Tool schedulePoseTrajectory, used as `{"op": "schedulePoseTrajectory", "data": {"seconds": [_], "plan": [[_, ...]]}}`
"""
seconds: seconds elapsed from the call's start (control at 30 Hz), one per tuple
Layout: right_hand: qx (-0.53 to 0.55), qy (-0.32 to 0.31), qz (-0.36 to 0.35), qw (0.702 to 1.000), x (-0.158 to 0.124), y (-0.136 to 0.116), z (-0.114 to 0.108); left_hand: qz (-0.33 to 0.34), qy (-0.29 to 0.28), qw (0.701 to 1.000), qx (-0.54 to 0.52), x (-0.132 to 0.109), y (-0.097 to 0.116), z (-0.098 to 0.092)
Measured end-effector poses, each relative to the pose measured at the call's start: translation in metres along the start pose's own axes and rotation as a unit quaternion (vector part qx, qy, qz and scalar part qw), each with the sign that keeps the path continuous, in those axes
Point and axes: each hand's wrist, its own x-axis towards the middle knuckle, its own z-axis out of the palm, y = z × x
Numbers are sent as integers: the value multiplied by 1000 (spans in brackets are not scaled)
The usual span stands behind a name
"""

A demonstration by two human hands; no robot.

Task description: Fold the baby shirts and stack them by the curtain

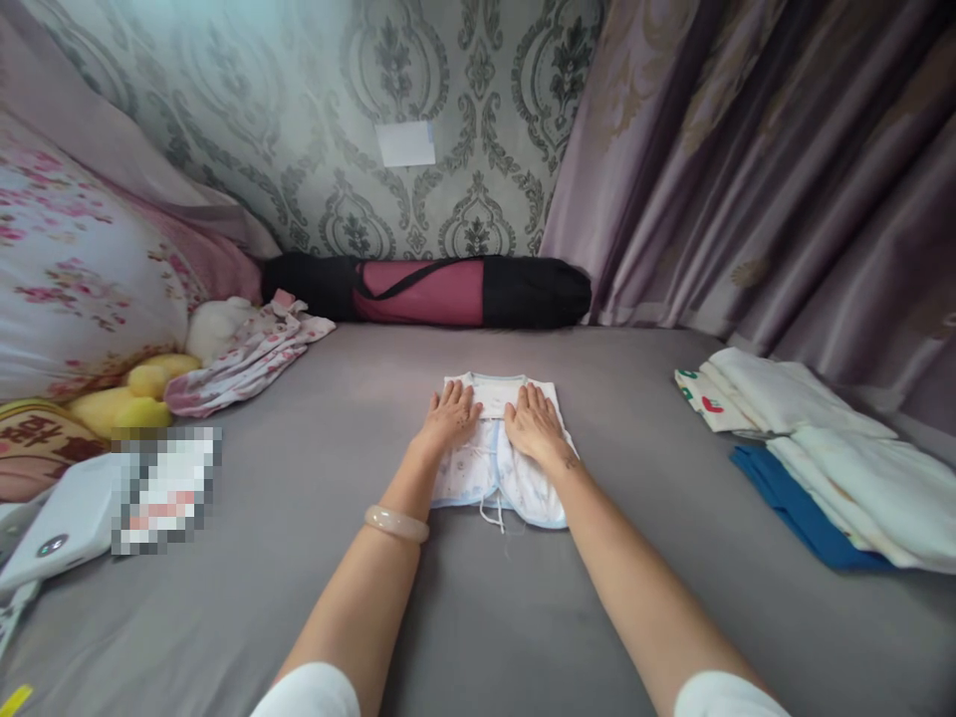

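Your head camera looks forward and down over your nearby left hand [451, 414] and right hand [535, 424] toward the wall [478, 70].

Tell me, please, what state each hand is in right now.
Left hand: open, palm down on the small white garment.
Right hand: open, palm down on the same garment.

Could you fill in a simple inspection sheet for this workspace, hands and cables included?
Surface: grey sheet, lightly creased at left.
Job's things: small white garment with blue edging, laid flat, ties at its lower edge.
Clutter: folded cloths at right; yellow plush, white device and pixelated item at left.
Hands: left hand and right hand flat on the garment.
Cables: white strip by the device, possibly a cable.
Surroundings: patterned wall, black-and-red bag, purple curtain, floral pillow.
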Motion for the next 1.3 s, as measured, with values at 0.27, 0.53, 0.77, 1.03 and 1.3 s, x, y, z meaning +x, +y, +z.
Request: {"op": "schedulePoseTrajectory", "data": {"seconds": [0.27,0.53,0.77,1.03,1.3], "plan": [[8,-62,-135,989,9,9,-34,83,9,995,47,8,-1,-22],[-4,-86,-253,964,9,17,-8,144,18,989,35,10,-21,0],[6,-52,-244,968,10,28,-15,162,44,985,50,2,-23,-12],[0,-65,-162,985,11,54,-9,152,2,988,31,-2,-44,-3],[35,-34,-234,971,-59,59,-34,205,13,977,61,-64,-35,-34]]}}
